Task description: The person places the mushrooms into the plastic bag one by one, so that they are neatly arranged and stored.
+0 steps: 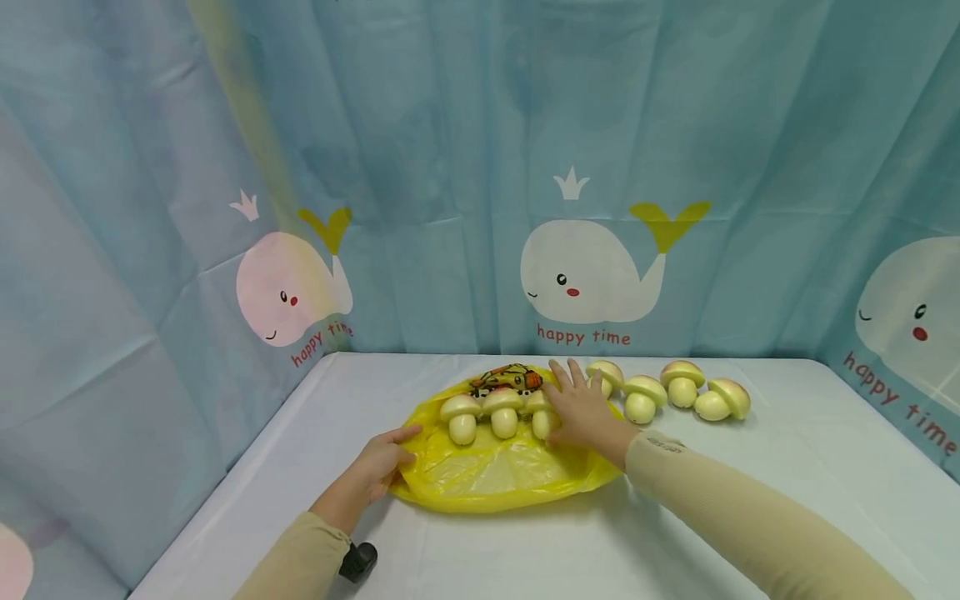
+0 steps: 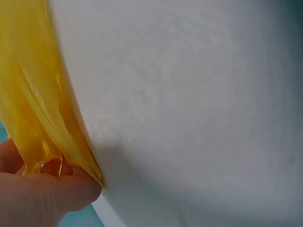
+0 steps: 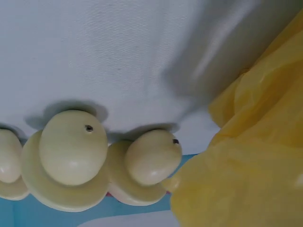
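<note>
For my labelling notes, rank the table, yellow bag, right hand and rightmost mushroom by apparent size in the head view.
Largest to smallest:
1. Table
2. Yellow bag
3. Right hand
4. Rightmost mushroom

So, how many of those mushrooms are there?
7 in view: left mushroom, middle mushroom and right mushroom on the yellow bag; fourth, fifth, sixth and seventh mushroom rightward on the white table. The right hand partly covers two; more may be hidden.

Three pale mushrooms [image 1: 504, 414] line up in the spread yellow bag [image 1: 487, 502].
</note>
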Available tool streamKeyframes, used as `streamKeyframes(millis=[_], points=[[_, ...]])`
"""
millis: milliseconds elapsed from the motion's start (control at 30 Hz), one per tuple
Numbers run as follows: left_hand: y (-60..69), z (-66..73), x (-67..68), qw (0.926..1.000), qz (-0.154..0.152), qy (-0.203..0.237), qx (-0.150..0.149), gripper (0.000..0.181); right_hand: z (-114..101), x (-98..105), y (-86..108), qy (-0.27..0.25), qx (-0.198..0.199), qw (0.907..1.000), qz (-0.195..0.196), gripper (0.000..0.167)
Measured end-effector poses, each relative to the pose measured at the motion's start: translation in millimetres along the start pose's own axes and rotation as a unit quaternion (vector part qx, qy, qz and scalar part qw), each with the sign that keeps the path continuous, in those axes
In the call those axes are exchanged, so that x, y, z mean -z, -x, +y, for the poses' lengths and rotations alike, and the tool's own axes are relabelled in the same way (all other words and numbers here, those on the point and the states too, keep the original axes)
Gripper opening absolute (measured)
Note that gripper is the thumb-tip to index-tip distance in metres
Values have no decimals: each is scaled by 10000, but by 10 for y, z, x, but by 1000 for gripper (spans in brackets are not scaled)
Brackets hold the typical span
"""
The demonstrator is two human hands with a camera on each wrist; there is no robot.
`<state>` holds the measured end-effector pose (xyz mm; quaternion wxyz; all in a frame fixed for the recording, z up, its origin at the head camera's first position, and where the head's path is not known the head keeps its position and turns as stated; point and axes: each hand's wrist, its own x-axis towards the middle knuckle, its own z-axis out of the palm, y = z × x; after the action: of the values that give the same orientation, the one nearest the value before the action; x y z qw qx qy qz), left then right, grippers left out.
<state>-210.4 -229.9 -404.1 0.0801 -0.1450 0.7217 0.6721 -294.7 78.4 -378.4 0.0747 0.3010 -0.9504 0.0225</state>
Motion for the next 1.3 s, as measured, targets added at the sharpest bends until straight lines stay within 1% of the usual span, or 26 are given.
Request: streamKeyframes(millis=[67, 200, 367, 567, 700, 800, 900, 1067, 1167, 1200, 1300], points=[[-5, -5, -3, 10000, 34, -8, -14, 54, -15, -13, -16, 80, -34, 9999, 67, 84], [4, 9, -12, 10000, 72, -24, 0, 55, -27, -42, -32, 163, -141, 9997, 80, 84], [-4, 18, -10, 10000, 69, -63, 26, 54, -26, -48, -34, 162, -217, 9996, -12, 84], [-1, 25, -12, 10000, 64, -49, 3, 54, 1, 31, -23, -246, -308, 9992, -45, 81], [2, 17, -11, 10000, 56, -32, -28, 55, 37, 151, 6, -552, -403, 9976, -105, 76], [1, 3, -2, 10000, 50, -25, -51, 55, 70, 264, 51, -826, -386, 9958, -110, 72], [1, -5, 1, 10000, 53, -30, -59, 55, 131, 358, 122, -1114, -311, 9933, 25, 67], [16, 1, -7, 9999, 39, -82, -86, 55, 309, 422, 278, -1505, -240, 9875, 413, 58], [11, 1, -10, 9999, 4, -104, -111, 55, 426, 440, 378, -1708, -248, 9823, 723, 55], [10, 2, -11, 9999, 10, -107, -112, 55, 479, 421, 403, -1705, -233, 9811, 886, 55], [4, 5, -14, 9999, 33, -102, -105, 55, 569, 451, 499, -1802, -271, 9763, 1167, 56]])
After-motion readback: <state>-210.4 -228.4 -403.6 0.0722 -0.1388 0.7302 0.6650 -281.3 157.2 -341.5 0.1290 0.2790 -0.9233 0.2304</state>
